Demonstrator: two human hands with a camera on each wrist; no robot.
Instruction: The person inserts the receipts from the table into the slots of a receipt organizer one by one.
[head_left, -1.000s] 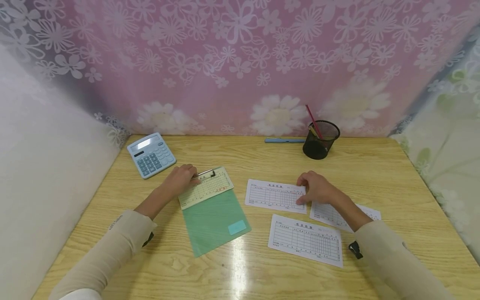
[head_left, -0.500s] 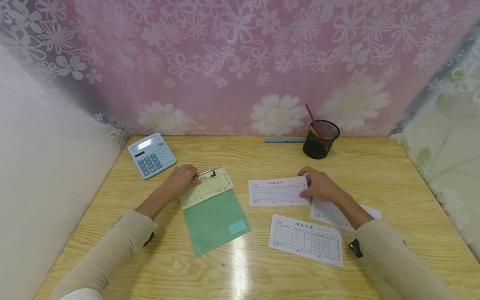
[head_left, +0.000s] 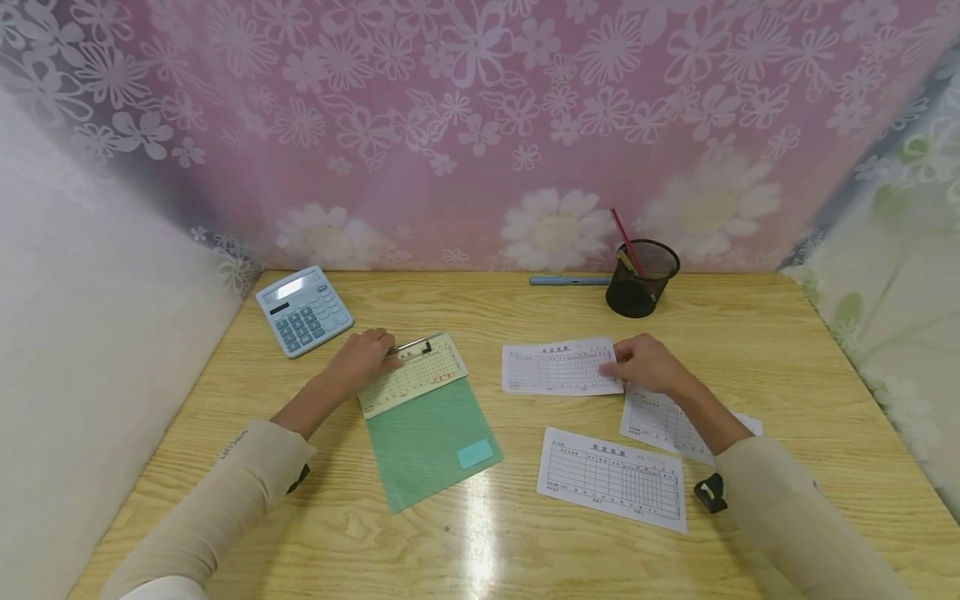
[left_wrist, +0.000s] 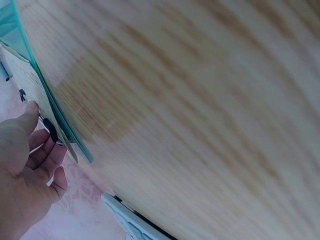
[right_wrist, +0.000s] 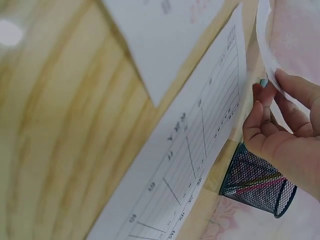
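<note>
My left hand (head_left: 363, 360) grips the top edge of a green clipboard (head_left: 435, 458) at its metal clip (head_left: 411, 347). In the left wrist view, the thumb presses beside the clip and the fingers curl behind the board. A yellow printed form (head_left: 412, 382) lies under the clip. Between thumb and fingers, my right hand (head_left: 649, 363) pinches the right end of a white printed form (head_left: 555, 368); the right wrist view shows this sheet lifted and slightly bent. Another white form (head_left: 660, 417) lies partly hidden under the right forearm, and a third form (head_left: 611, 479) lies nearer the front.
A light blue calculator (head_left: 303, 312) sits at the back left of the wooden table (head_left: 337, 533). At the back right stands a black mesh pen cup (head_left: 642, 280) holding a red pencil, with a blue pen (head_left: 568, 281) lying beside it. A flowered curtain (head_left: 480, 150) hangs behind.
My right hand has taken hold of the upper white form, lifted it and moved it slightly away and to the right, turning it a little. The left hand has stayed at the clip.
</note>
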